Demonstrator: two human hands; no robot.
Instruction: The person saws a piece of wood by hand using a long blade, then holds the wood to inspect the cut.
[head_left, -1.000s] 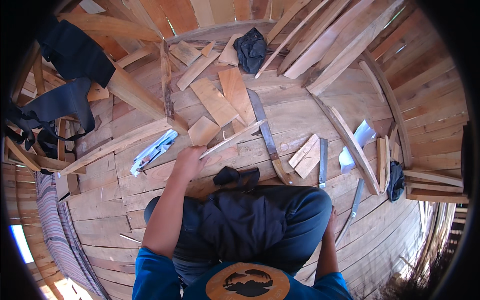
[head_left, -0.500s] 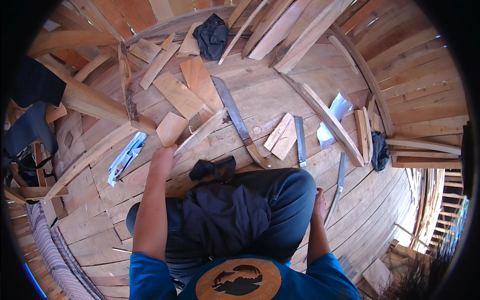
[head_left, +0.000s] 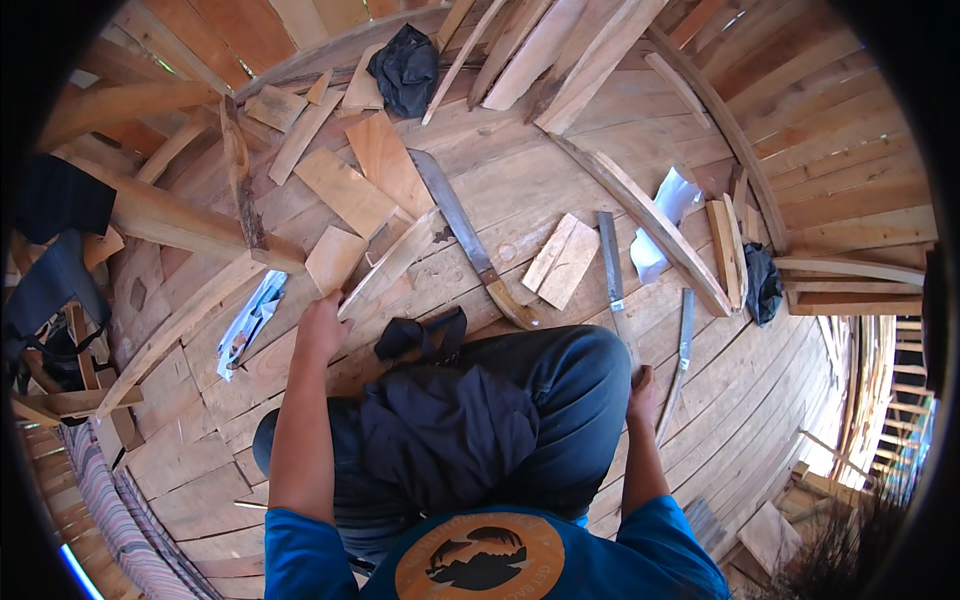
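Note:
My left hand (head_left: 321, 330) reaches to the floor in front of my left knee. Its fingers are closed at the near end of a narrow wooden strip (head_left: 392, 262), which slants away to the right. Against that strip lie a short wooden block (head_left: 335, 258) and two flat boards (head_left: 345, 190). Beside my right knee, my right hand (head_left: 643, 394) is low with curled fingers; anything inside them is hidden. Just right of it, apart from the hand, lies a long thin blade-like tool (head_left: 685, 330). A handsaw (head_left: 455, 215) with a wooden handle rests ahead of me.
Two small boards (head_left: 563, 260) and a flat metal strip (head_left: 609, 260) lie ahead of my right knee. Beyond them a long beam (head_left: 655, 225) crosses white paper (head_left: 648, 255). Black bags (head_left: 405, 70), crumpled packaging (head_left: 250, 320) and dark cloth (head_left: 445, 425) on my lap are also around.
The view has shifted slightly. Both hands stay in nearly the same places, the left still at the strip's near end. The boards and tools show no clear movement.

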